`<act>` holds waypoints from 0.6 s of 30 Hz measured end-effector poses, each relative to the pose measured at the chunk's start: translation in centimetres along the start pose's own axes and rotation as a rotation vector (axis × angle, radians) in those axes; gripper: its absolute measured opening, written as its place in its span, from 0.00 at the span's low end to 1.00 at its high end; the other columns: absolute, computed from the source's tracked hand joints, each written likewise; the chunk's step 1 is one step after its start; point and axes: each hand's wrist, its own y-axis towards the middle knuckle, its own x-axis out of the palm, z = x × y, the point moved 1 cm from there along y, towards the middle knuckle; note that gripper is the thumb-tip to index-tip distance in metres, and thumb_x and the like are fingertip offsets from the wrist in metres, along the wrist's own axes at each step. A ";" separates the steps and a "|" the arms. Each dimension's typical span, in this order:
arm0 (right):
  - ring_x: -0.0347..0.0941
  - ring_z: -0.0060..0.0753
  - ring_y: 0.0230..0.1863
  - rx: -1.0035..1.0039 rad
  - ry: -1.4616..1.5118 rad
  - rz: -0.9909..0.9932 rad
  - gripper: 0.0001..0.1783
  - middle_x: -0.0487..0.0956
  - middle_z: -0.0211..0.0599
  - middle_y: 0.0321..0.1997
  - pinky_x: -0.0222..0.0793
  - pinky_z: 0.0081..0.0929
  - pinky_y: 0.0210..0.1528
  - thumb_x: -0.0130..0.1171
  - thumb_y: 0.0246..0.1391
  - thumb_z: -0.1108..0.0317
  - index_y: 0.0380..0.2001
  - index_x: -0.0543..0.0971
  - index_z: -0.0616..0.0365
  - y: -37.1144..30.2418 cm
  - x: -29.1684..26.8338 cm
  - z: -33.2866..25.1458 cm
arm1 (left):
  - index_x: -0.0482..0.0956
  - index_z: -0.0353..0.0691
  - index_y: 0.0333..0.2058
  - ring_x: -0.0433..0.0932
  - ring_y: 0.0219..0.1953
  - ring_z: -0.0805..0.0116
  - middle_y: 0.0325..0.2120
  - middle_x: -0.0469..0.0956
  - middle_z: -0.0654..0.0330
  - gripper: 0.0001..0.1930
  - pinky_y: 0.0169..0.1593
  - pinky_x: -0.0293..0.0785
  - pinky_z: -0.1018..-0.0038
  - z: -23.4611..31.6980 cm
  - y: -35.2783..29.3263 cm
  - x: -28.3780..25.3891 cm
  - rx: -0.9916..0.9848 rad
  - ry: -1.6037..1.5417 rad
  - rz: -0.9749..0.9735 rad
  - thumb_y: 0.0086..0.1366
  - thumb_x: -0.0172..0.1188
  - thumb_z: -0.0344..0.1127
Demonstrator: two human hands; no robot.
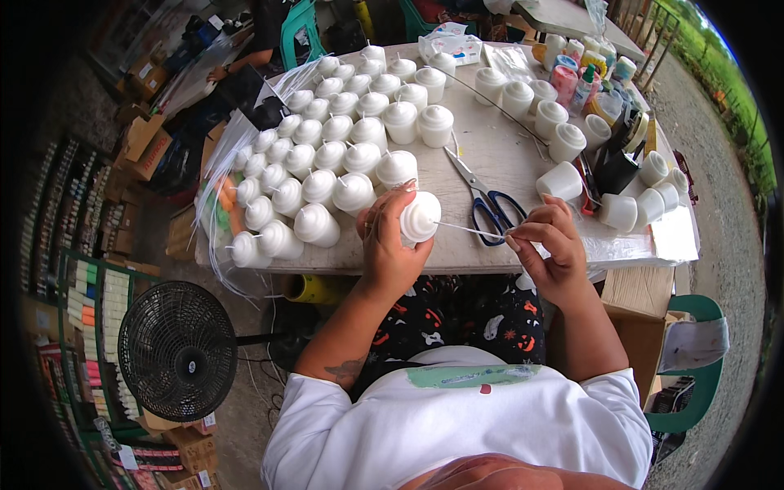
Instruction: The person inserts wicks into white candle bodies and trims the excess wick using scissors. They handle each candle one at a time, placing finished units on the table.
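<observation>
Tilted over the near edge of the table, a white candle [420,214] with a stepped, rounded top is gripped in my left hand [384,245]. Its long white wick [467,229] stretches to the right. My right hand [554,241] pinches the wick's far end between thumb and fingertips. Behind the wick lies a pair of scissors [487,214] with dark blue handles, blades pointing away. Several finished-looking white candles [333,155] with wicks stand in rows to the left and beyond my left hand.
White cylinders [560,181] without visible wicks stand or lie on the table's right, beside a black container [619,170]. Paint bottles [584,88] crowd the far right corner. A long thin rod [500,109] crosses the tabletop [478,147]. A black fan [178,351] stands at lower left.
</observation>
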 end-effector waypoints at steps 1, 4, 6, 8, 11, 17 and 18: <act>0.71 0.31 0.38 -0.005 -0.005 -0.003 0.12 0.72 0.29 0.31 0.55 0.45 0.62 0.68 0.44 0.77 0.34 0.81 0.53 0.0 0.0 0.1 | 0.66 0.44 0.53 0.72 0.55 0.59 0.52 0.74 0.57 0.37 0.56 0.58 0.58 0.1 0.0 0.0 0.004 0.008 0.002 0.41 0.71 0.24; 0.71 0.31 0.39 -0.005 -0.016 -0.002 0.12 0.72 0.28 0.32 0.55 0.45 0.62 0.68 0.43 0.77 0.34 0.81 0.52 -0.1 0.1 0.2 | 0.67 0.45 0.53 0.72 0.55 0.61 0.52 0.75 0.59 0.37 0.56 0.56 0.60 0.4 0.1 0.1 0.007 0.025 0.004 0.41 0.71 0.24; 0.71 0.31 0.39 -0.012 -0.029 -0.015 0.12 0.72 0.28 0.32 0.54 0.46 0.62 0.67 0.44 0.77 0.34 0.81 0.52 -0.1 0.0 0.2 | 0.67 0.46 0.53 0.72 0.56 0.62 0.53 0.75 0.60 0.37 0.56 0.55 0.61 0.6 0.2 0.1 0.014 0.035 -0.001 0.40 0.71 0.24; 0.71 0.31 0.39 -0.018 -0.037 -0.022 0.12 0.72 0.28 0.33 0.54 0.46 0.62 0.67 0.44 0.77 0.34 0.80 0.51 -0.1 0.1 0.2 | 0.67 0.46 0.52 0.73 0.55 0.62 0.52 0.75 0.60 0.37 0.56 0.55 0.61 0.7 0.3 0.0 0.025 0.058 -0.005 0.40 0.70 0.23; 0.71 0.31 0.39 -0.023 -0.047 -0.027 0.12 0.72 0.28 0.33 0.53 0.47 0.62 0.67 0.44 0.76 0.34 0.80 0.51 -0.1 0.2 0.3 | 0.67 0.44 0.52 0.73 0.55 0.60 0.52 0.75 0.59 0.37 0.57 0.56 0.61 0.9 0.4 -0.1 0.043 0.096 -0.022 0.40 0.70 0.23; 0.72 0.31 0.38 -0.029 -0.089 -0.057 0.10 0.73 0.27 0.32 0.52 0.49 0.61 0.66 0.46 0.74 0.34 0.80 0.49 -0.1 0.8 0.0 | 0.66 0.46 0.53 0.70 0.57 0.60 0.54 0.74 0.60 0.38 0.59 0.53 0.58 1.7 0.5 0.6 0.067 0.118 -0.069 0.39 0.70 0.23; 0.72 0.31 0.38 -0.030 -0.107 -0.063 0.10 0.73 0.26 0.32 0.52 0.50 0.61 0.66 0.46 0.73 0.34 0.80 0.49 0.0 0.8 0.0 | 0.66 0.46 0.53 0.69 0.58 0.60 0.54 0.74 0.60 0.38 0.60 0.52 0.57 1.9 0.7 0.7 0.070 0.106 -0.087 0.39 0.70 0.23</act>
